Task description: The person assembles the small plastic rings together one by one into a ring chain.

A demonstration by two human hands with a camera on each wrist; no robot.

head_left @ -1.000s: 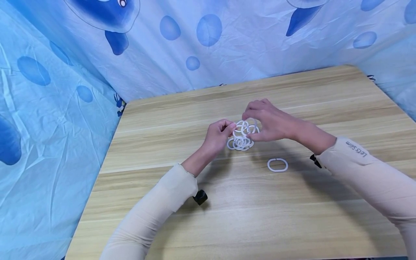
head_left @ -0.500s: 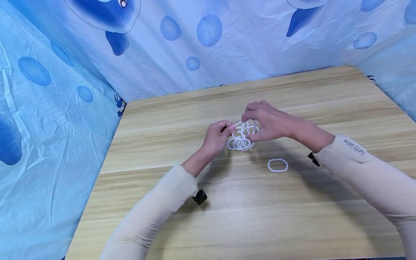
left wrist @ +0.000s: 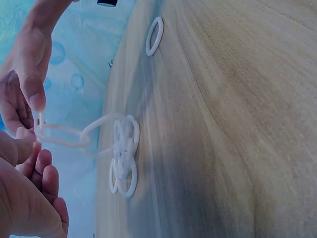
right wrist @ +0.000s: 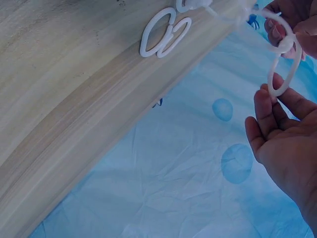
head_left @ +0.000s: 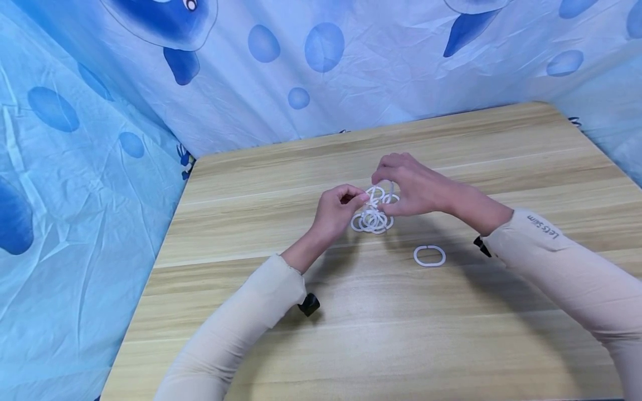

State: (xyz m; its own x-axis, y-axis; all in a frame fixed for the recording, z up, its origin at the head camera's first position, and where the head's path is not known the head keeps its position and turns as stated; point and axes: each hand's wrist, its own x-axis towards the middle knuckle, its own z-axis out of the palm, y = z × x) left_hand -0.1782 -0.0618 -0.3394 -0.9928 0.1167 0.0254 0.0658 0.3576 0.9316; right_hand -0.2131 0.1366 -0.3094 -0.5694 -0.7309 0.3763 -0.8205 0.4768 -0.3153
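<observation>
White plastic chain links, oval with a small gap, are joined in a chain between my two hands. My left hand (head_left: 333, 211) pinches the chain between thumb and finger, near where two links meet. My right hand (head_left: 418, 188) holds an end link (right wrist: 275, 83) between thumb and fingers, close to the left fingertips. From there the chain runs down to a heap of overlapping links (head_left: 372, 221) on the wooden table, below the hands. In the right wrist view, two links (right wrist: 145, 40) lie against each other on the table. Fingers partly hide the held joint.
A single loose link (head_left: 429, 265) lies on the wooden table (head_left: 401, 334), nearer the person and right of the heap. A blue sea-themed cloth (head_left: 225, 100) hangs behind the table and along its left side.
The left fingertips have shifted slightly right, closer to the right hand. The held links have turned and drawn together between the hands. The loose link stays in place.
</observation>
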